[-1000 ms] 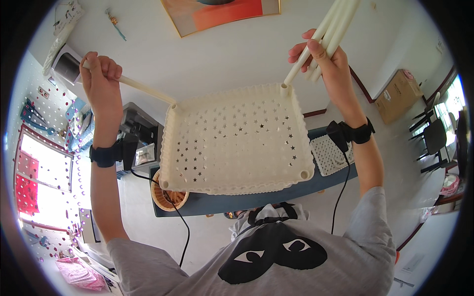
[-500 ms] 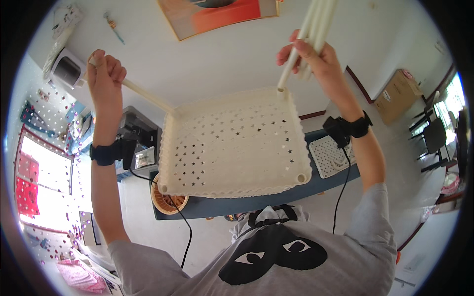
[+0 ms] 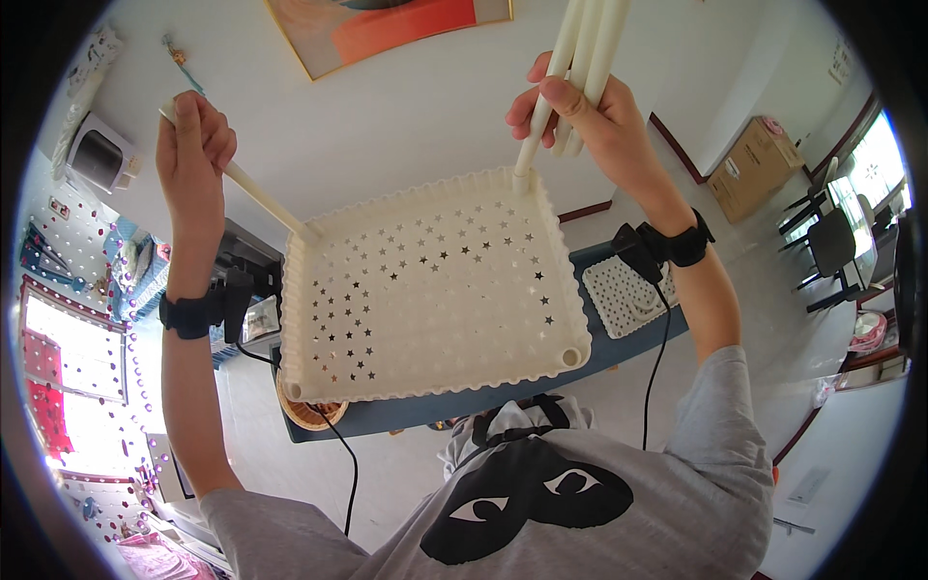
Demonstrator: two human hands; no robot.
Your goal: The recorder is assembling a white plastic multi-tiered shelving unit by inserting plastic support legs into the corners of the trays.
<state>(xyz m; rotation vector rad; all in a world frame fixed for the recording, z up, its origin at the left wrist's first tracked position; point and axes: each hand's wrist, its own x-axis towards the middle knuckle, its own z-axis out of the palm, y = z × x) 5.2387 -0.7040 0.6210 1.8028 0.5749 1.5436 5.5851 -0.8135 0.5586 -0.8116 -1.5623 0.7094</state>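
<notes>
My left hand [image 3: 193,145] grips one pole [image 3: 261,198], my right hand [image 3: 580,121] a bundle of poles [image 3: 580,58] (one socketed); the perforated tray [image 3: 425,290] needs remaining corners fitted.

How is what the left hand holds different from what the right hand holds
The left hand grips a single cream rod; the right hand clutches a bundle of rods. The single rod slants toward the tray's left corner, while the bundle stands steeper above the right corner. Both are cream plastic, matching the star-holed tray.

Tray [image 3: 425,300] between hands, table [image 3: 619,348] behind, smaller tray [image 3: 628,295] on it
</notes>
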